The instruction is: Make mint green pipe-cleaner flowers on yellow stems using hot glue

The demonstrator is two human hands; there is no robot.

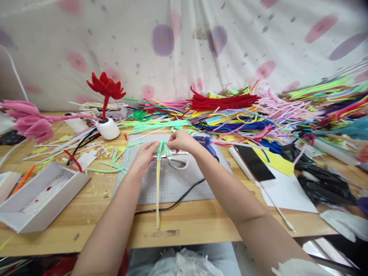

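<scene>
Between my hands is a pipe-cleaner flower [162,150] with mint-green loops at its top and a white and yellow stem [158,195] hanging down toward the table's front edge. My left hand [148,154] pinches the green part from the left. On the other side, my right hand [181,141] has its fingers closed on a green loop. White-handled scissors [176,161] lie just behind and right of the flower on a grey cutting mat [184,191]. A blue glue gun [206,143] rests beyond my right wrist.
Bundles of coloured pipe cleaners [224,103] pile along the back. At left stand a red flower [106,86] in a white pot [107,129], a pink flower [31,120] and a white box [43,197]. A phone [254,163] lies at right. A black cable [178,201] crosses the mat.
</scene>
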